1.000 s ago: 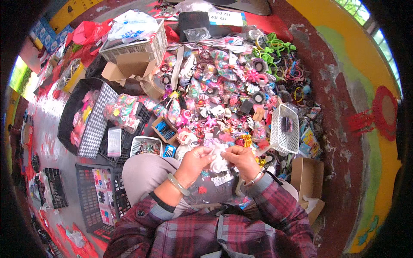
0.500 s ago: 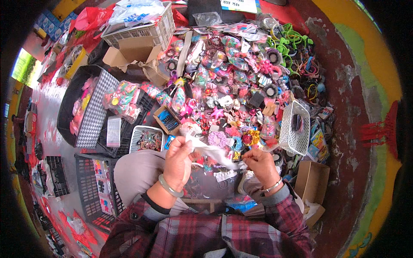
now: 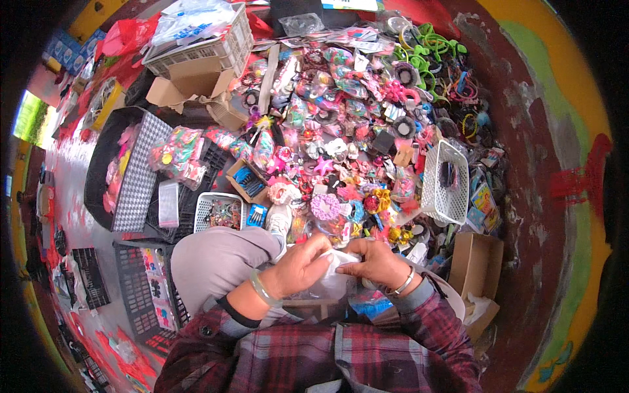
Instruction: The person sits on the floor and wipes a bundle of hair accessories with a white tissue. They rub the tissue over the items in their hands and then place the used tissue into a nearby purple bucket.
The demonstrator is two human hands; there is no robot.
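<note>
Close in front of my lap, both hands hold a thin white plastic bag [image 3: 333, 283] by its upper edge. My left hand [image 3: 298, 267] pinches it between thumb and fingers. From the other side, my right hand [image 3: 380, 266] grips the same edge with its fingers curled, close to the left hand. Below them the bag hangs loosely; whether anything is inside cannot be told. Just beyond the hands lies a big pile of hair accessories [image 3: 347, 131], with a lilac scrunchie [image 3: 325, 207] and gold bows [image 3: 400, 234] nearest.
A white basket [image 3: 427, 196] and an open cardboard box [image 3: 477, 262] stand at the right. To the left are a small basket of trinkets [image 3: 198, 213], a box of blue-black items [image 3: 230, 178], a houndstooth bin [image 3: 136, 177] and a black crate [image 3: 128, 275]. Green headbands [image 3: 426, 78] lie far right.
The white plastic bag was stretched sideways between my spread hands. Now my hands have come together and lower, and the bag hangs down between them.
</note>
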